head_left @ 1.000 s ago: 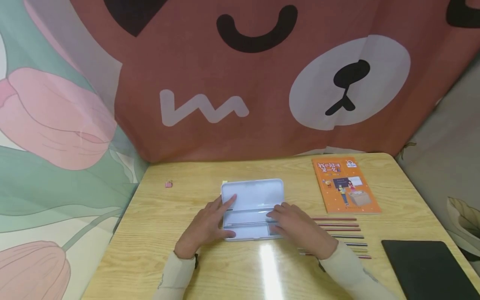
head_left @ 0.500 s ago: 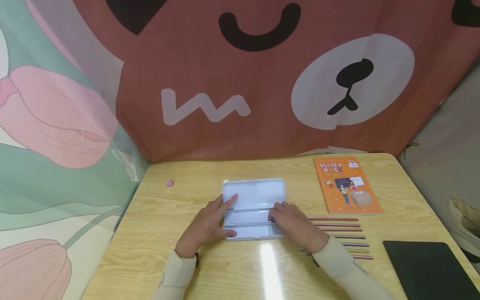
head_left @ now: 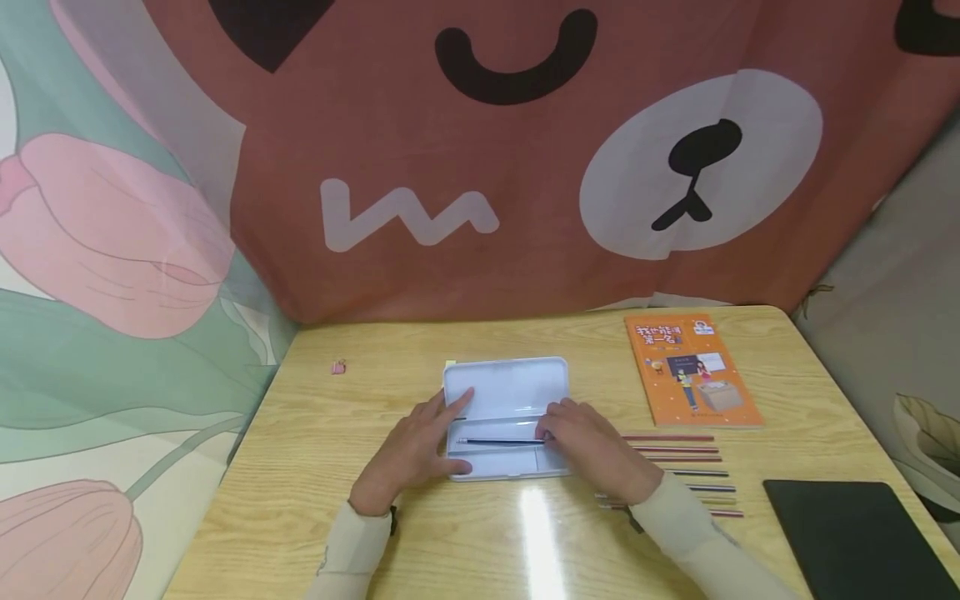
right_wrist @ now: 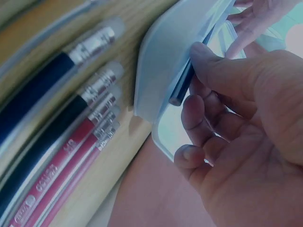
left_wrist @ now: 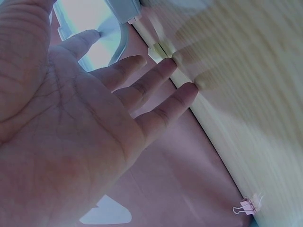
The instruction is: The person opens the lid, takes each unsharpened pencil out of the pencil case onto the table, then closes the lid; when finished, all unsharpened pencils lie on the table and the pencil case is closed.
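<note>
A pale pencil case [head_left: 506, 387] stands with its lid up in the middle of the table. My left hand [head_left: 408, 442] spreads extended fingers at its left end, with the thumb at the front edge and the index finger by the lid. In the left wrist view, nothing lies in the palm of that hand [left_wrist: 80, 109]. At the case's right end, my right hand [head_left: 596, 446] pinches a dark pencil [head_left: 502, 441] near one end. The pencil lies lengthwise over the rear compartment. Its blunt dark end [right_wrist: 177, 98] pokes out below the thumb in the right wrist view.
Several pencils [head_left: 678, 459] lie in a row right of the case, partly under the right forearm. An orange book [head_left: 693, 371] lies behind them, a black flat board [head_left: 858, 537] at the front right. A pink binder clip [head_left: 338, 367] sits at the back left.
The dark pencil now shows plainly across the rear compartment; before, only a thin line along the divider was visible. My right hand shifted slightly, while the left hand kept its place.
</note>
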The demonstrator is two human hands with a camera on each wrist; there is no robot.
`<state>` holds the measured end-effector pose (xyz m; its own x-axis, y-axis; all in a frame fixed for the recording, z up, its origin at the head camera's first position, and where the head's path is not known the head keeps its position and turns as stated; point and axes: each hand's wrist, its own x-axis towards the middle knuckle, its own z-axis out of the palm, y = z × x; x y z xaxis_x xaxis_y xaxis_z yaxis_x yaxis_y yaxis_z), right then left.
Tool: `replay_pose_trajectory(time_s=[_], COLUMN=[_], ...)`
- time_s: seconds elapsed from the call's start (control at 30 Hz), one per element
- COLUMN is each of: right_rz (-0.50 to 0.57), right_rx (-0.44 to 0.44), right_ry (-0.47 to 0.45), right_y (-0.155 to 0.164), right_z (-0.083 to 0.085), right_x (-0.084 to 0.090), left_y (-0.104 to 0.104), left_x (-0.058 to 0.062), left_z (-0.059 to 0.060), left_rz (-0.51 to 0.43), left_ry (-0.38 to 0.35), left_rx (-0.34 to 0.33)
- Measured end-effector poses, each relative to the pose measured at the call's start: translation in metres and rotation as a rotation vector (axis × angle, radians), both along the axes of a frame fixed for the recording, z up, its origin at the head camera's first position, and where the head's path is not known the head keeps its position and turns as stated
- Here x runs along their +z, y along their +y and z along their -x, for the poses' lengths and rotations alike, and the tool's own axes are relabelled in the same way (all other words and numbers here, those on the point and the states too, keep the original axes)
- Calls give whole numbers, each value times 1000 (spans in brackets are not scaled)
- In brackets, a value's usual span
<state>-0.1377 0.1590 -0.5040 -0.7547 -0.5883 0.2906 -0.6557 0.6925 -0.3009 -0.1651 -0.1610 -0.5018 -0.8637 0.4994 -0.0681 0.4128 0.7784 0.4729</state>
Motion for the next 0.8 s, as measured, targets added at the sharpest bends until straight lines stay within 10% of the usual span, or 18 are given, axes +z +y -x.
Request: replay_pose_trajectory(time_s=[0.4, 0.8], right_rz=[-35, -43], right_rx=[-39, -122], right_ry=[-26, -5], right_y=[20, 108], right_z=[-5, -51], right_x=[12, 29], left_y=[1, 1], left_x=[-5, -4], left_z=[1, 1], left_rz=[4, -4], left_ry=[-6, -13], left_rx=[16, 24])
